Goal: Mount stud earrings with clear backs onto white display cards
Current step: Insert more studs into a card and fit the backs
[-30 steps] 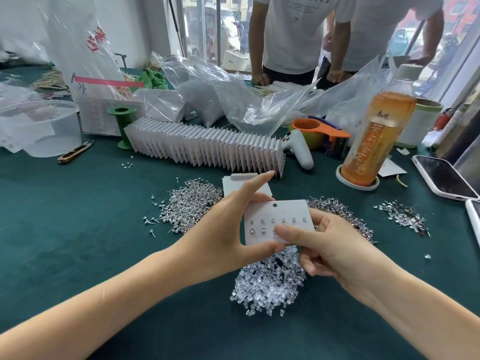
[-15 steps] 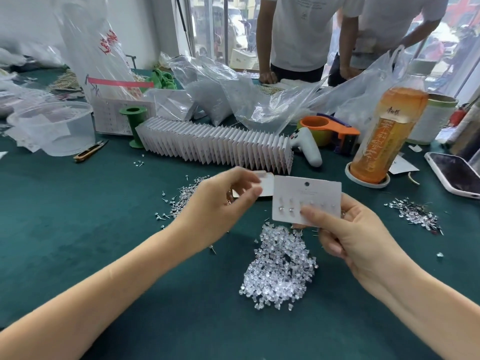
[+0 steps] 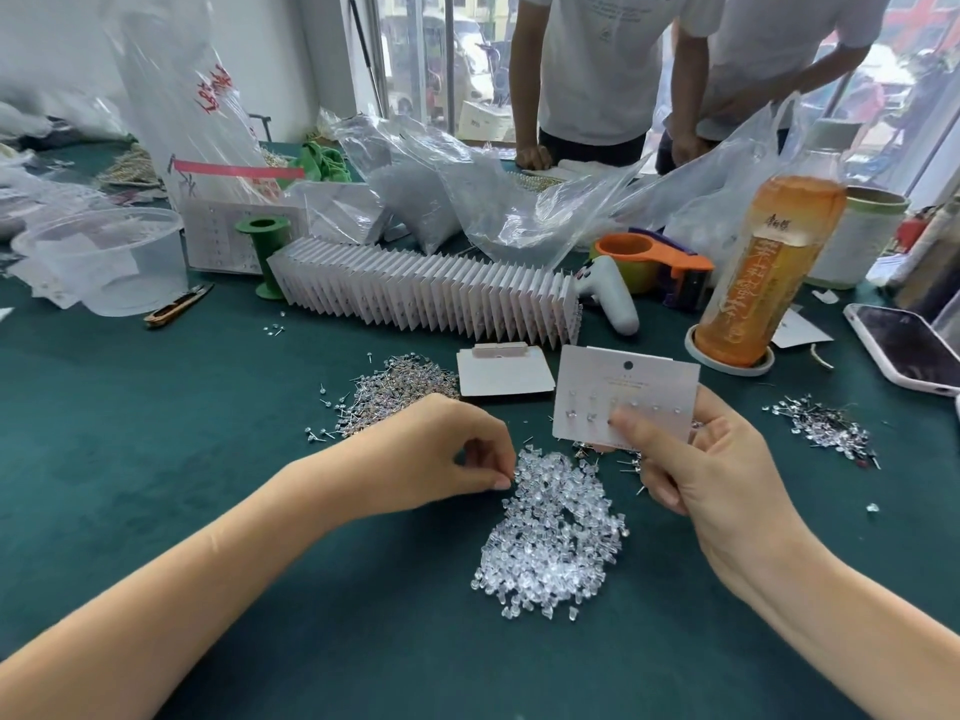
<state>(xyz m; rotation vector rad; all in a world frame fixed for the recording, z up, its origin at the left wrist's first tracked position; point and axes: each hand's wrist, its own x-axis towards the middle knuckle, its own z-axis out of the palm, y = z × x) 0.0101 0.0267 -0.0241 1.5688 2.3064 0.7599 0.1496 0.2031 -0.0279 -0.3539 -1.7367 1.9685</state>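
My right hand (image 3: 722, 470) holds a white display card (image 3: 626, 392) upright, thumb on its front, with several studs seated on its left side. My left hand (image 3: 441, 454) has its fingers curled, thumb and forefinger pinched at the top edge of the pile of clear backs (image 3: 556, 532); what the fingertips pinch is too small to tell. A heap of loose stud earrings (image 3: 395, 392) lies behind my left hand. A blank card stack (image 3: 504, 374) lies flat beside it.
A long row of filled cards (image 3: 426, 291) stands behind. An orange drink bottle (image 3: 769, 267), a tape dispenser (image 3: 654, 265), a phone (image 3: 909, 356), a second stud pile (image 3: 826, 426), a clear tub (image 3: 104, 257) and plastic bags (image 3: 467, 200) ring the green table (image 3: 156, 433). Two people stand at the far edge.
My left hand let go of the card and dropped to the clear-backs pile. My right hand carried the card up and to the right.
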